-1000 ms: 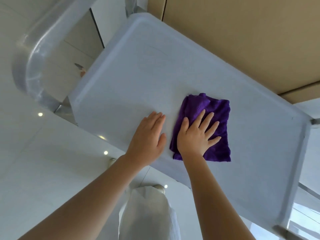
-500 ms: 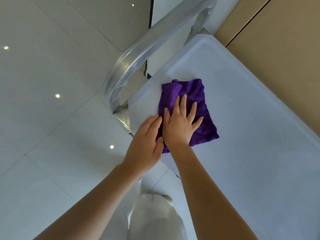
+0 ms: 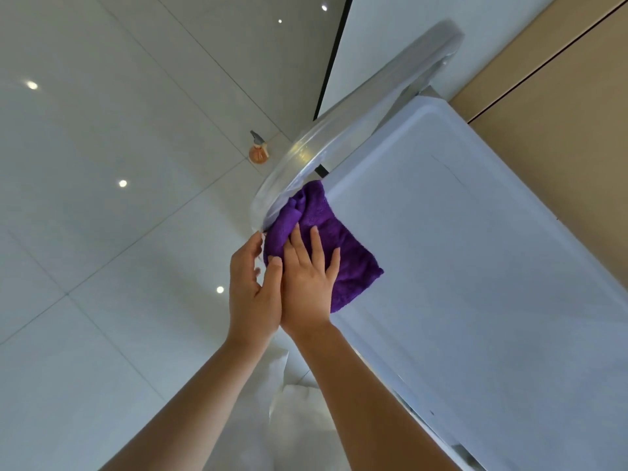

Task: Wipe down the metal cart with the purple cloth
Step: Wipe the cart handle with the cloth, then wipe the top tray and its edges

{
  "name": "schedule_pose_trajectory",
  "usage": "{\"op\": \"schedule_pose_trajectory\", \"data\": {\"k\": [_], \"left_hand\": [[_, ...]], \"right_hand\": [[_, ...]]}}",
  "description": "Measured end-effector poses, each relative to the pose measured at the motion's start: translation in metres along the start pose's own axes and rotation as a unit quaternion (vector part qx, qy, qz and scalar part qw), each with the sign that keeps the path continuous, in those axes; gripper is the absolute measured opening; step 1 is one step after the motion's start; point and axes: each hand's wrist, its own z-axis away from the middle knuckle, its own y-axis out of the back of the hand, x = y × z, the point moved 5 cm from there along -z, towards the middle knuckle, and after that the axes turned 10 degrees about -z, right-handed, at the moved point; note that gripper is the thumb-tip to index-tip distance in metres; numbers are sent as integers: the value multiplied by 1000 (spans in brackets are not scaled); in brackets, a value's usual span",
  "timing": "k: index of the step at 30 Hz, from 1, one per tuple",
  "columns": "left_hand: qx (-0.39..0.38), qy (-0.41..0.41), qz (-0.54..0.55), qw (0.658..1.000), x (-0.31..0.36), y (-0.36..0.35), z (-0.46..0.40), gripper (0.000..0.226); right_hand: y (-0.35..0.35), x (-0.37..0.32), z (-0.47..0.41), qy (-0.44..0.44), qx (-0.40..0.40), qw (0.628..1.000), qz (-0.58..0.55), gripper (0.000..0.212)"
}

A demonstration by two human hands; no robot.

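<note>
The purple cloth (image 3: pixel 334 244) lies over the near left corner of the metal cart's flat top (image 3: pixel 475 253), bunched up against the foot of the shiny curved handle bar (image 3: pixel 356 130). My right hand (image 3: pixel 307 283) presses flat on the cloth with straight fingers. My left hand (image 3: pixel 253 287) is just off the cart's corner beside the right hand, fingers loosely bent, its thumb touching the cloth's edge and its fingertips near the handle's base.
White tiled floor (image 3: pixel 102 232) spreads to the left. A small orange spray bottle (image 3: pixel 259 149) stands on the floor beyond the handle. A beige wall panel (image 3: pixel 560 113) runs along the cart's far side. My white garment (image 3: pixel 292 419) hangs below my arms.
My right hand has slid the cloth left across the cart top to its corner by the handle. My left hand moved off the top to the corner's edge.
</note>
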Motion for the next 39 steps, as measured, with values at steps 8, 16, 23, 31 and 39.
{"op": "schedule_pose_trajectory", "data": {"k": [8,16,23,31,39], "left_hand": [[-183,209,176,944,-2,-6,19,24],[-140,137,210,958,30,13,39,45],[77,105,214,968,65,48,40,11],[112,-69,53,990,105,50,41,14],[5,-214,-399,892,80,-3,-11,66]], "right_hand": [[17,-11,26,-39,-74,964,-253,48],[48,-32,43,-70,-90,852,-510,36],[94,4,48,-53,-46,882,-467,34],[105,73,38,-124,-83,917,-370,30],[84,82,16,-80,-122,971,-190,43]]}}
